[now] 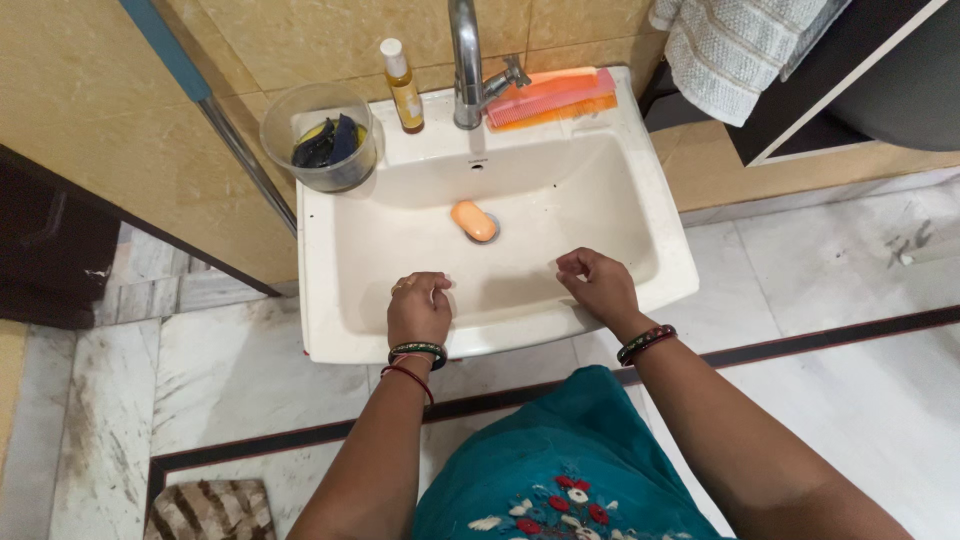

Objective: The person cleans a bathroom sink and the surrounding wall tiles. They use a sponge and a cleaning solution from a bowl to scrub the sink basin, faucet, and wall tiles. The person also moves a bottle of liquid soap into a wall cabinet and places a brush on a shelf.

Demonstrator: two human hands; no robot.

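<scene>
Left hand point(419, 308) fingers curled loosely, pinching nothing, over the near rim of the white sink point(330, 300), centre frame. Right hand point(598, 287) fingers likewise bent inward, empty. Orange soap bar point(474, 220) lay at the drain above both hands. Tap point(465, 60) stood top centre.

Cream basin point(330, 300), orange soap point(474, 221), teal cloth.
We note pink and orange combs point(552, 97), a yellow bottle point(405, 88) capped white, tan wall tiles point(90, 90), a teal garment point(560, 470) embroidered red and white, and a brown-striped mat point(210, 510).
</scene>
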